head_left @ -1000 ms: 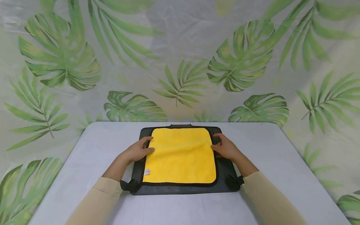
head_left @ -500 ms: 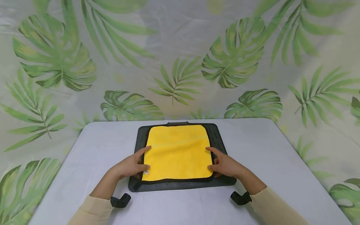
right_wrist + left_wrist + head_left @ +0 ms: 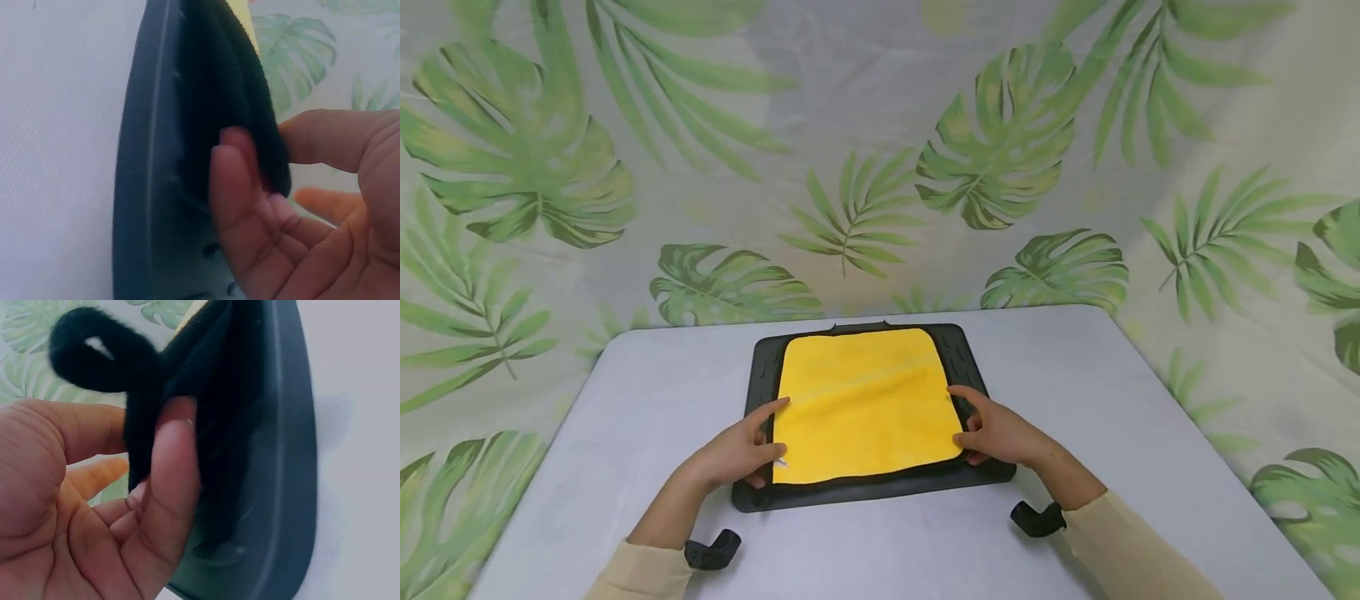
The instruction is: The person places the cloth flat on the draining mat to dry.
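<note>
A yellow cloth (image 3: 861, 400) with a black border lies over a black tray (image 3: 850, 493). Near its front left corner my left hand (image 3: 733, 454) pinches the edge, thumb on top and fingers beneath. My right hand (image 3: 1007, 433) grips the opposite edge close to the front right corner. Up close in the left wrist view, the cloth's dark underside (image 3: 225, 394) is lifted off the tray's rim (image 3: 297, 456), and a black hanging loop (image 3: 119, 344) sticks out. The right wrist view shows the dark edge (image 3: 259, 100) between thumb and fingers, above the tray.
The tray stands on a white-covered table (image 3: 1075, 367), with white surface on both sides and in front. Behind hangs a leaf-patterned curtain (image 3: 880, 108). A black camera mount (image 3: 715, 550) is on the left wrist and another mount (image 3: 1037, 518) on the right.
Both hands have slid from higher on the cloth's sides down toward its front corners. The cloth's front edge now sits somewhat higher over the tray. The whole view has shifted and tilted slightly.
</note>
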`<state>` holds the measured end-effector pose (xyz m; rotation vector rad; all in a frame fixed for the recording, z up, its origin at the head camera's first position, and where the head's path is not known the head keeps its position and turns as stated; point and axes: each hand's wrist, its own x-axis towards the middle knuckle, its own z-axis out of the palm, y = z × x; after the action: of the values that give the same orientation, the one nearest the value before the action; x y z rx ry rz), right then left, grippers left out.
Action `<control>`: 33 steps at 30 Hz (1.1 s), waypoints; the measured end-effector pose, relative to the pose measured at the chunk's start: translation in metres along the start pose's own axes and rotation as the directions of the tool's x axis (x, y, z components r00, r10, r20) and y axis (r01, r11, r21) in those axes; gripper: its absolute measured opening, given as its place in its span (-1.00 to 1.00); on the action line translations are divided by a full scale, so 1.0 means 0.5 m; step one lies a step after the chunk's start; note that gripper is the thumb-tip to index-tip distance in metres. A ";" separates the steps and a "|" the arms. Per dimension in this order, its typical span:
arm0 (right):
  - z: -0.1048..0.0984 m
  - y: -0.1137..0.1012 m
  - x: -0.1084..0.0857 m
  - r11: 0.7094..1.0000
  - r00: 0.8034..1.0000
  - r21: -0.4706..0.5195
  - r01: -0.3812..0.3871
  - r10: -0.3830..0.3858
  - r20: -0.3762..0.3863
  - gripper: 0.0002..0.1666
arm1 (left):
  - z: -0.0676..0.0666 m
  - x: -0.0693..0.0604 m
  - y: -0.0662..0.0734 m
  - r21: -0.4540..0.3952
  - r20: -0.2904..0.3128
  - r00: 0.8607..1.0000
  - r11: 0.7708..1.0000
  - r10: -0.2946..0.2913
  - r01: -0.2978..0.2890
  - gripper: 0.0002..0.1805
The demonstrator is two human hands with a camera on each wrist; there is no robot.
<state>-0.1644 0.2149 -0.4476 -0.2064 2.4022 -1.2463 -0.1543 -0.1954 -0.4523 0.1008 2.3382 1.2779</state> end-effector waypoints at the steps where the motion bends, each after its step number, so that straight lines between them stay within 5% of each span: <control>1: 0.000 0.000 0.003 1.000 1.000 -0.015 -0.007 0.007 -0.003 -0.04 | 0.000 -0.001 0.000 0.003 0.004 1.000 1.000 0.001 -0.001 -0.14; 7: -0.014 0.000 0.036 0.997 0.999 -0.072 -0.037 0.035 -0.021 -0.12 | -0.005 0.015 0.006 0.035 -0.027 1.000 0.999 -0.008 0.009 -0.16; 15: -0.043 -0.006 0.155 0.998 0.986 -0.060 -0.032 0.022 -0.162 -0.36 | -0.036 0.107 0.043 0.111 -0.165 0.986 0.994 0.005 0.014 -0.26; 23: -0.061 -0.003 0.250 0.998 0.977 -0.055 -0.041 0.028 -0.212 -0.44 | -0.065 0.192 0.059 0.038 -0.125 0.992 0.999 0.031 -0.027 -0.31; 33: -0.074 -0.021 0.283 0.995 0.961 -0.094 -0.038 0.011 -0.278 -0.45 | -0.081 0.211 0.062 -0.008 -0.177 0.984 1.000 -0.005 0.003 -0.33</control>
<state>-0.3084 0.1912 -0.4630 -0.0310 2.6991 -1.2153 -0.2705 -0.1795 -0.4474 -0.0215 2.4804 1.3433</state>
